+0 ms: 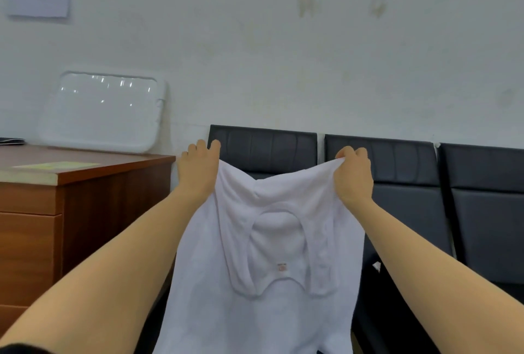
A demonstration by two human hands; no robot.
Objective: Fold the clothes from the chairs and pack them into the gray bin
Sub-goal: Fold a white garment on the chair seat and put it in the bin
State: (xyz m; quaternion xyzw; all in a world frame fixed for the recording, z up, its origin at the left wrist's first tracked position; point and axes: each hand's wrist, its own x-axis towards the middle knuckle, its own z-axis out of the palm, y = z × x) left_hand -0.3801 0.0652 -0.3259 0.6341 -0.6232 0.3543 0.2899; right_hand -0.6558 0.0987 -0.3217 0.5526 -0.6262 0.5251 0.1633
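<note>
Fingers of the right hand are curled tight on the upper edge of a white sleeveless undershirt, and a bunch of the cloth shows above the knuckles. On the other side the left hand holds the opposite corner of the same edge; its fingers are bent over the cloth, and only the backs of them show, so how much cloth they pinch I cannot tell. Both arms are stretched forward, and the garment hangs free between the hands, in front of the row of black chairs that stands against the wall. The neckline with a small label lies low on the hanging cloth, so the shirt seems to be held upside down, by its hem.

I judge that the step in hand is to spread the garment open before the first fold. No fold is made yet. The gray bin is not in view.

The next move needs a flat place to lay the shirt, or a fold made in the air by bringing the two hands together. A wooden worktop with drawers stands to the left, and a white tray leans on the wall above it. The thin cloth may sag in the middle, so an even pull from both hands would help.
</note>
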